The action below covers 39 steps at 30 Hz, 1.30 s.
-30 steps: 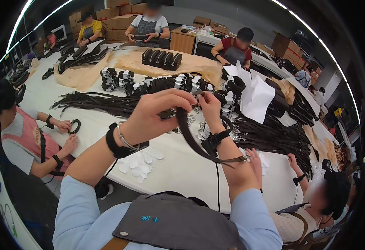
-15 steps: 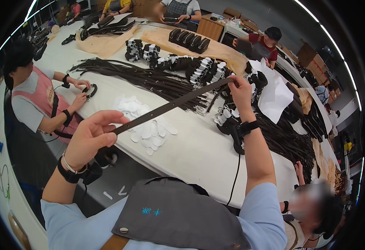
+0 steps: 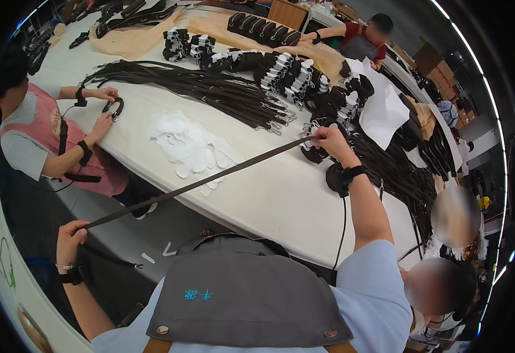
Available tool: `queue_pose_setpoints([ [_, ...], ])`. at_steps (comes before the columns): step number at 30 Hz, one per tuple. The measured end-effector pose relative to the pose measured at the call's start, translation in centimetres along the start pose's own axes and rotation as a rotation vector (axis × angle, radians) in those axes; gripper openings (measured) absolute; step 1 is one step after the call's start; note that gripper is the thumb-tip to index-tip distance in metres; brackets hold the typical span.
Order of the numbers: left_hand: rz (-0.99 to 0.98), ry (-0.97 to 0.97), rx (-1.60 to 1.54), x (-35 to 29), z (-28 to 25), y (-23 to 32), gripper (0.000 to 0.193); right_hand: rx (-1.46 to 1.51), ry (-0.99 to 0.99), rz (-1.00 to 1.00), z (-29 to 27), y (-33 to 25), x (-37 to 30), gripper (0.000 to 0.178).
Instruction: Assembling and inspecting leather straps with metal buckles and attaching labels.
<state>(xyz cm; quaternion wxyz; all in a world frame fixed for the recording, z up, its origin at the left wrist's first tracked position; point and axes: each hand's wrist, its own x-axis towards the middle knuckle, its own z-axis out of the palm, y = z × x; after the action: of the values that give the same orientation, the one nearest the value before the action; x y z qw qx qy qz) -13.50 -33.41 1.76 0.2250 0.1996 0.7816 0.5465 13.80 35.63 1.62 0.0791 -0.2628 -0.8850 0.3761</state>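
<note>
L hand & R hand, fingers pinching, hold dark strap taut, seemingly mid-handling, w/ strap pile untouched on tbl.

READ: two bright-blue characters, left of centre on dark-grey cloth apron bib, between upper and lower edges | UNREAD: small pale lettering on bib of pink cloth apron, too small to make out

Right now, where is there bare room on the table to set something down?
Bare white table shows on the near side, right of the pile of white pieces. Another patch lies between that pile and the pink-aproned person. Beyond the pile it is crowded with long dark straps and dark bundles.
</note>
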Motion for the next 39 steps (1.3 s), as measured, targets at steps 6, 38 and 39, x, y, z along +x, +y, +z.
queue_pose_setpoints([
  [6, -0.072, -0.141, -0.014, 0.6, 1.2, -2.2, 0.023, -0.033, -0.045, 0.158, -0.3, -0.8, -3.0, 0.034],
  [38, 0.335, -0.702, 0.641, 11.4, 37.1, 8.4, 0.027, -0.661, 0.325, 0.136, 11.5, 7.8, -24.4, 0.022],
  [39, 0.339, -0.705, 0.647, 11.3, 37.3, 8.1, 0.027, -0.637, 0.371, 0.182, 12.4, 8.7, -23.7, 0.019],
])
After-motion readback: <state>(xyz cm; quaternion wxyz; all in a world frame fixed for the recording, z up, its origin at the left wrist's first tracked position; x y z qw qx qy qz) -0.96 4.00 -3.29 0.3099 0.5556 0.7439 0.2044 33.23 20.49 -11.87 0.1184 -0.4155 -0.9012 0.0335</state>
